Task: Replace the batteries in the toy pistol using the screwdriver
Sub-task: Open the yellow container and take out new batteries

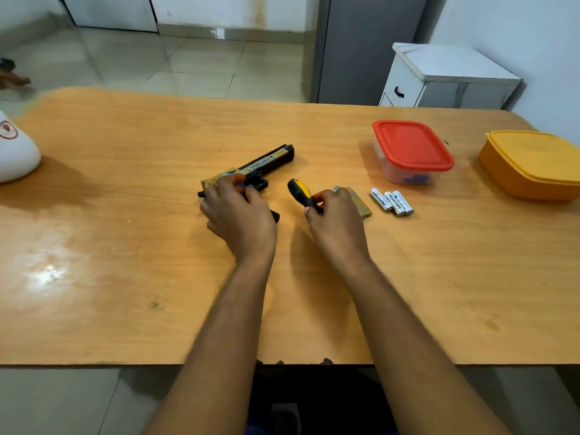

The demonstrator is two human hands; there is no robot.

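Both forearms reach out over the near edge of the wooden table (94,324), and from my remote seat I read the scene from there outward. My left hand (238,215) lies over the grip end of the toy pistol (266,161), fingers curled down onto it near the trigger guard, so I count it as holding the toy against the tabletop; the barrel points away and to the right, flat on its side. My right hand (335,221) pinches the screwdriver (301,191) by the lower part of its black and yellow handle, the butt of the handle tilted up toward the pistol; the shaft and tip are hidden under my fingers. Just beyond that hand lies a flat tan piece (361,204), possibly the battery cover, though I cannot tell for sure. Three white batteries (391,202) lie side by side just to its right, touching one another. Further back stand a clear box with a red lid (412,144) and an orange lidded container (533,161); a white object (15,152) sits at the far left edge. I judge the pistol to be light, hollow plastic, stiff but smooth, so it would slide if pressed off-centre; the grip is the sensible place to clamp it. The batteries should roll easily and are best pinched one at a time across the middle.
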